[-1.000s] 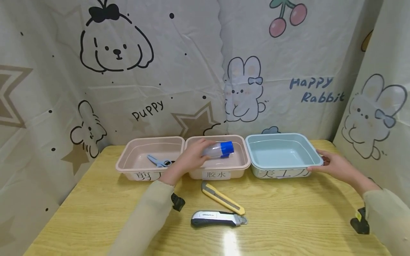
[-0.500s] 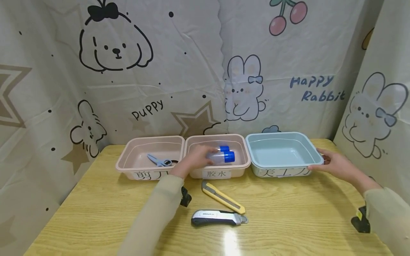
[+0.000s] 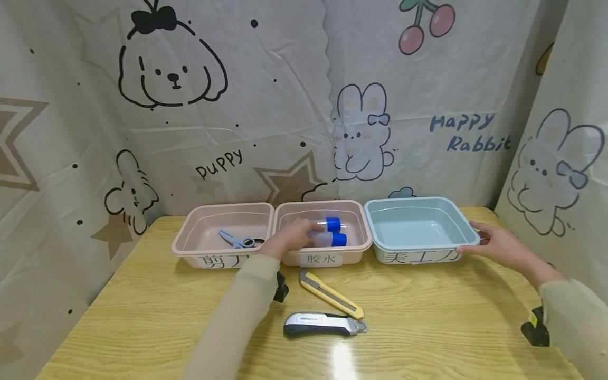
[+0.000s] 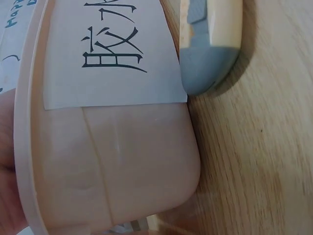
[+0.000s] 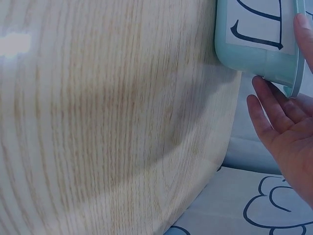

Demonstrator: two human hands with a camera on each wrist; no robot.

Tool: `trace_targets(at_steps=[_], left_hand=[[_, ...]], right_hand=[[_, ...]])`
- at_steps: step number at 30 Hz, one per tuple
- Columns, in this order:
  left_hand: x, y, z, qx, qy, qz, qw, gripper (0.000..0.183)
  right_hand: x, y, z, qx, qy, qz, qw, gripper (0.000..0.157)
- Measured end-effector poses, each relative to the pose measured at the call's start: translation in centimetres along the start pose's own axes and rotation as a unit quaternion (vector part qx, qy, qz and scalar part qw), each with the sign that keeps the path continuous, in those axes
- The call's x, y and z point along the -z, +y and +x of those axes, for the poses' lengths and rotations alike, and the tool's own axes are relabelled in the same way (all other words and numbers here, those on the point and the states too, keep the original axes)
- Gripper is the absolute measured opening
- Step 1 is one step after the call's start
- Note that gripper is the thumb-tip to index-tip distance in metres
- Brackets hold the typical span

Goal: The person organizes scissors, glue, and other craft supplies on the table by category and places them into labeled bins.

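Observation:
My left hand reaches into the middle pink bin and holds a clear glue bottle with a blue cap, lying low in it. Its fingertips are partly hidden among the bottles. A second blue-capped glue bottle lies just behind. At the far right, my right hand grips the near right corner of the light blue bin, thumb on the front rim and fingers against the side. In the left wrist view the labelled front of the pink bin hides most of the left hand.
The left pink bin holds blue-handled scissors. On the wooden table, a yellow utility knife and a silver-black utility knife lie in front of the bins. A printed curtain hangs close behind.
My left hand has lowered the glue bottle into the middle bin and shifted slightly right, so the second bottle shows behind it. The right hand stays at the blue bin.

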State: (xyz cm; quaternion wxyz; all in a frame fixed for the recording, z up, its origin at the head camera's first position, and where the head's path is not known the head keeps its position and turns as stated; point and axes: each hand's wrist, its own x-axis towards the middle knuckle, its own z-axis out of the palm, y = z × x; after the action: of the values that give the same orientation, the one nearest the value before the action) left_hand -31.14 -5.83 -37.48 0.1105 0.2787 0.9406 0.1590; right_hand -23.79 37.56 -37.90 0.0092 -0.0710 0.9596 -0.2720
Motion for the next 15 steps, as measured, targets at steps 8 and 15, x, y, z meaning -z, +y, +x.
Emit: trace_targets(at_steps=[8, 15], left_hand=[[-0.2, -0.4, 0.0, 0.002, 0.031, -0.037, 0.9988, 0.034], [1.8, 0.6, -0.4, -0.013, 0.092, -0.055, 0.9941, 0.029]], right_hand=[[-0.2, 0.1, 0.2, 0.002, -0.005, -0.002, 1.000, 0.093], [0.0, 0.0, 0.2, 0.000, -0.006, -0.001, 1.000, 0.092]])
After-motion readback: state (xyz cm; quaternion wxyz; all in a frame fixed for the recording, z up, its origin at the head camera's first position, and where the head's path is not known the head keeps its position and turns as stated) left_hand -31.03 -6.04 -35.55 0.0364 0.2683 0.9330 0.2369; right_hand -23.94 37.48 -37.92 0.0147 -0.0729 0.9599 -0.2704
